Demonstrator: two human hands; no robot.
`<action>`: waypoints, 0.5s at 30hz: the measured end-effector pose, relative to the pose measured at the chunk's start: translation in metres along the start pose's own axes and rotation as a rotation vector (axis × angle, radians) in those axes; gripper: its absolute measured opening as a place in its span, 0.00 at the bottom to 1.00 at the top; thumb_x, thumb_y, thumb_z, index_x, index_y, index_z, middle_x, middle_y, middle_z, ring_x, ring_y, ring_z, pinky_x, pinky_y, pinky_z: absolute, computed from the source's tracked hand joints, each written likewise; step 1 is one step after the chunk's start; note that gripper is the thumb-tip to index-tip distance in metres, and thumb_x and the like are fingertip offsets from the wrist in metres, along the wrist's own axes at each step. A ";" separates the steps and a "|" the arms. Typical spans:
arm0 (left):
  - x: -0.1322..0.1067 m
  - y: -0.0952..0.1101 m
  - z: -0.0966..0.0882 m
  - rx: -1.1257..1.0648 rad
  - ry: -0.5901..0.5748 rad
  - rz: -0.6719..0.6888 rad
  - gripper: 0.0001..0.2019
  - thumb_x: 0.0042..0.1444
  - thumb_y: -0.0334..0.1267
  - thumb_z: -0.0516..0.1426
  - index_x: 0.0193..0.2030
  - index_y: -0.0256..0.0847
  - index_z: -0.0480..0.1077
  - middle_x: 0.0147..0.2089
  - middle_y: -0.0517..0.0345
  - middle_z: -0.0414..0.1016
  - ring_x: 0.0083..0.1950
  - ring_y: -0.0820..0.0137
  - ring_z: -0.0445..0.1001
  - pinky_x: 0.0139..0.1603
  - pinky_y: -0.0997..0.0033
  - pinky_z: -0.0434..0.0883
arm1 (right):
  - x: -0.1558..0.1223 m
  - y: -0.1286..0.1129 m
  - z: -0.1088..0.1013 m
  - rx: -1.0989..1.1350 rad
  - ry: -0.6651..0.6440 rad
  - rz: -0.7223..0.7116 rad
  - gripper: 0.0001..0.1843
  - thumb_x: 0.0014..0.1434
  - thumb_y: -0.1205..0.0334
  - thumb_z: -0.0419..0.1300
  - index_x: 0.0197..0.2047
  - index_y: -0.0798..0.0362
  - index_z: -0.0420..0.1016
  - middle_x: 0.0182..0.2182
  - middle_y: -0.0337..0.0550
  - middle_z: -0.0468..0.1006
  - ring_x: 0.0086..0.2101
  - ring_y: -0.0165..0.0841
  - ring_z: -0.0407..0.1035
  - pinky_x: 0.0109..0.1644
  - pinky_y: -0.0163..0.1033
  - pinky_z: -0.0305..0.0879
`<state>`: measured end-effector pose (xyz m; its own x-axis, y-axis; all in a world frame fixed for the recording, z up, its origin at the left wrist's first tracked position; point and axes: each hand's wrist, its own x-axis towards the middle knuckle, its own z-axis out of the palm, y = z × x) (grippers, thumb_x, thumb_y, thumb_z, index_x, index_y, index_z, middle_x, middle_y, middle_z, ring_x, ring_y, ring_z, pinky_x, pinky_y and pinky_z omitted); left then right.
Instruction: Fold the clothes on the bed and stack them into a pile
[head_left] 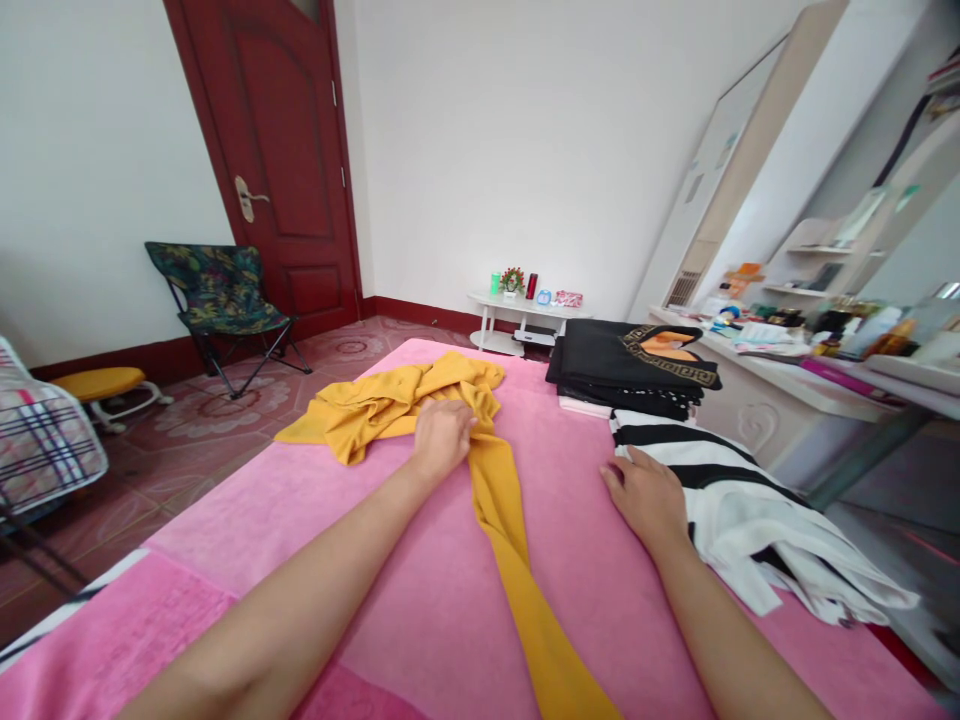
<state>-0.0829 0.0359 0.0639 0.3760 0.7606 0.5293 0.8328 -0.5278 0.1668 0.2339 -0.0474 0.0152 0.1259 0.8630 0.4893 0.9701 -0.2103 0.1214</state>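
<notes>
A crumpled yellow garment (375, 400) lies on the pink bedspread (420, 600), and a long strip of it runs toward me. My left hand (444, 437) is closed on the garment where that strip begins, with the fingertips partly hidden in the cloth. My right hand (646, 490) is at the left edge of a black-and-white striped garment (735, 490), palm down, thumb apart from the loosely bent fingers. It appears to hold nothing. Whether it presses on the striped cloth I cannot tell.
Folded black clothes (600, 360) are stacked beyond my right hand. A cluttered dresser (787, 370) stands along the right side. Past the bed are a small white table (487, 320), a camouflage folding chair (225, 290), a yellow stool (101, 382) and a red door (292, 150).
</notes>
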 end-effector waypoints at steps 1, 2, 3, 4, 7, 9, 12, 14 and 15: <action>-0.003 0.015 -0.006 -0.029 -0.004 0.056 0.11 0.61 0.37 0.49 0.31 0.40 0.69 0.36 0.50 0.73 0.41 0.61 0.71 0.42 0.63 0.61 | 0.001 0.000 -0.001 0.018 0.000 -0.005 0.21 0.64 0.52 0.47 0.44 0.52 0.78 0.53 0.50 0.72 0.52 0.41 0.65 0.55 0.44 0.57; -0.007 0.032 -0.010 -0.068 -0.024 0.112 0.11 0.60 0.36 0.49 0.30 0.40 0.69 0.35 0.50 0.73 0.40 0.62 0.71 0.39 0.64 0.61 | 0.001 0.001 -0.001 0.037 -0.002 -0.015 0.21 0.64 0.52 0.47 0.43 0.51 0.79 0.52 0.49 0.73 0.52 0.41 0.66 0.55 0.44 0.57; -0.014 0.051 -0.014 -0.112 -0.054 0.177 0.10 0.60 0.36 0.49 0.30 0.40 0.69 0.35 0.51 0.73 0.39 0.63 0.71 0.37 0.65 0.61 | 0.002 0.001 -0.002 0.055 -0.003 -0.024 0.21 0.64 0.52 0.47 0.43 0.51 0.79 0.52 0.48 0.73 0.52 0.40 0.66 0.55 0.43 0.57; -0.022 0.069 -0.017 -0.157 -0.094 0.249 0.10 0.60 0.36 0.49 0.30 0.41 0.68 0.34 0.52 0.73 0.37 0.64 0.71 0.35 0.66 0.61 | 0.002 0.002 -0.002 0.073 -0.003 -0.035 0.21 0.65 0.52 0.46 0.43 0.50 0.79 0.51 0.47 0.74 0.51 0.40 0.66 0.55 0.43 0.57; -0.052 0.119 -0.021 -0.292 -0.269 0.528 0.07 0.57 0.34 0.53 0.29 0.41 0.68 0.32 0.55 0.73 0.33 0.67 0.71 0.28 0.68 0.61 | 0.002 0.003 -0.004 0.120 0.009 -0.060 0.22 0.65 0.51 0.45 0.44 0.51 0.78 0.48 0.46 0.77 0.49 0.39 0.68 0.54 0.41 0.58; -0.067 0.140 -0.022 -0.363 -0.435 0.769 0.05 0.54 0.34 0.56 0.28 0.42 0.69 0.32 0.56 0.73 0.33 0.67 0.72 0.24 0.69 0.60 | 0.002 0.002 -0.007 0.144 0.005 -0.082 0.22 0.66 0.52 0.45 0.42 0.51 0.79 0.44 0.45 0.79 0.46 0.37 0.70 0.52 0.39 0.59; -0.070 0.145 -0.027 -0.457 -0.581 0.958 0.07 0.57 0.40 0.56 0.29 0.42 0.71 0.33 0.57 0.74 0.35 0.68 0.73 0.24 0.70 0.62 | 0.001 0.001 -0.011 0.164 -0.017 -0.124 0.22 0.66 0.53 0.45 0.39 0.49 0.79 0.40 0.43 0.80 0.43 0.37 0.71 0.49 0.38 0.60; -0.060 0.136 -0.030 -0.489 -0.510 0.888 0.07 0.59 0.41 0.56 0.35 0.43 0.73 0.37 0.57 0.75 0.38 0.69 0.73 0.32 0.71 0.66 | 0.000 0.000 -0.013 0.170 -0.026 -0.137 0.21 0.65 0.53 0.46 0.38 0.49 0.79 0.40 0.42 0.80 0.43 0.36 0.71 0.49 0.38 0.60; -0.054 0.129 -0.032 -0.470 -0.435 0.812 0.06 0.57 0.40 0.57 0.39 0.43 0.73 0.41 0.56 0.75 0.42 0.67 0.73 0.39 0.71 0.67 | 0.001 0.000 -0.014 0.171 -0.029 -0.138 0.21 0.65 0.53 0.46 0.39 0.49 0.79 0.40 0.43 0.80 0.43 0.37 0.70 0.49 0.38 0.59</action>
<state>-0.0085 -0.0848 0.0832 0.9460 0.1307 0.2966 0.0548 -0.9664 0.2511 0.2310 -0.0533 0.0273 -0.0066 0.8913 0.4533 0.9993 -0.0107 0.0356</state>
